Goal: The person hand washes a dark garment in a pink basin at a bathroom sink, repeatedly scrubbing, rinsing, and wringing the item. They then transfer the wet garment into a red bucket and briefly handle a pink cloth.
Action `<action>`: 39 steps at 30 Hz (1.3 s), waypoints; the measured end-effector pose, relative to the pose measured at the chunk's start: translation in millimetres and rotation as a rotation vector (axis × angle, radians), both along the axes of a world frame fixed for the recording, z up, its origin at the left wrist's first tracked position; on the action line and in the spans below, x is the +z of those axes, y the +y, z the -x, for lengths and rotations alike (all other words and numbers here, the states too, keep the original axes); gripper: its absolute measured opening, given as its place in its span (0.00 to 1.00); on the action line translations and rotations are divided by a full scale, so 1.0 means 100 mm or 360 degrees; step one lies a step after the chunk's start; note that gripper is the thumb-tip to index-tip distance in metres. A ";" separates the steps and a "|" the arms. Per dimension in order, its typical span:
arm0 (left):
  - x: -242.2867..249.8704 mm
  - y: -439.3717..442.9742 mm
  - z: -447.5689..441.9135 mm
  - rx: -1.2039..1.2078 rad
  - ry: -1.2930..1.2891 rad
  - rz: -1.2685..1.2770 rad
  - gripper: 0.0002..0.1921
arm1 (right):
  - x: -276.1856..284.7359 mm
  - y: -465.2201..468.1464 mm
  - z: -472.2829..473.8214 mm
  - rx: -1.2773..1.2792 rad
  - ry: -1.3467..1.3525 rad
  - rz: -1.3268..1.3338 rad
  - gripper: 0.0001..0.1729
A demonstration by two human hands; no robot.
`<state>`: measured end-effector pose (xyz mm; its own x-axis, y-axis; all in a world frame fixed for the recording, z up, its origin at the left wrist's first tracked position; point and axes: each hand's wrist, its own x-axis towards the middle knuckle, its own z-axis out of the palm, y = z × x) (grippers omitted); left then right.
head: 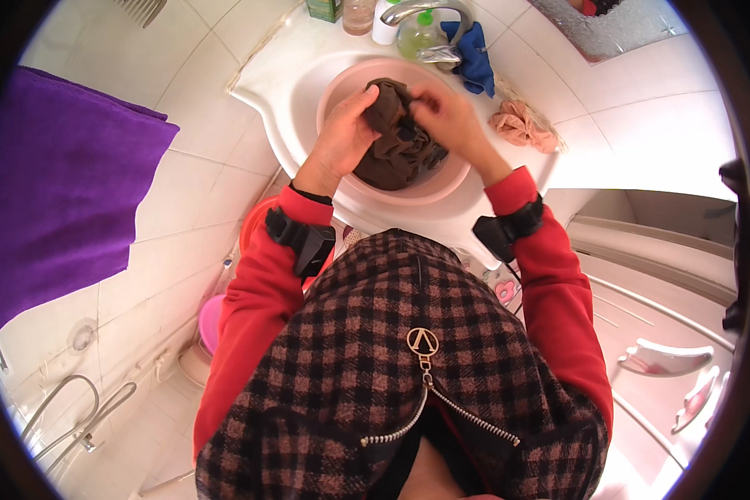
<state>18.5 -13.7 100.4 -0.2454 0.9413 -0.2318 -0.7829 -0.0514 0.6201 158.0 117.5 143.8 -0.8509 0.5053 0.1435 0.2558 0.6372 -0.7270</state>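
Note:
A wet-looking dark brown cloth (390, 162) lies bunched in a pink plastic basin (412, 196), which stands in the white washbasin (281, 125). My left hand (348, 132) grips a raised fold of the cloth at its left side, thumb on top. Opposite it, my right hand (447, 115) is blurred, with curled fingers against the cloth's upper right edge. Whether those fingers pinch the fabric cannot be made out. Folds of cloth hide most of the basin's floor.
Behind the basin arches a chrome faucet (428, 6), beside a bottle of green liquid (417, 39) and a blue cloth (475, 59). Crumpled peach fabric (524, 127) lies on the right rim. A purple towel (69, 194) hangs at left; a metal-railed rack (656, 319) stands at right.

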 end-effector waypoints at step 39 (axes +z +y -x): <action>-0.82 -0.58 -0.21 -0.0658 0.2963 0.0307 0.09 | -1.34 0.86 0.08 0.0226 -0.0305 0.0298 0.14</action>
<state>40.0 -71.7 18.6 -0.0710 0.9949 -0.0717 0.8358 0.0986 0.5402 149.5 203.5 10.2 -0.9175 0.3821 -0.1109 0.3177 0.5356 -0.7824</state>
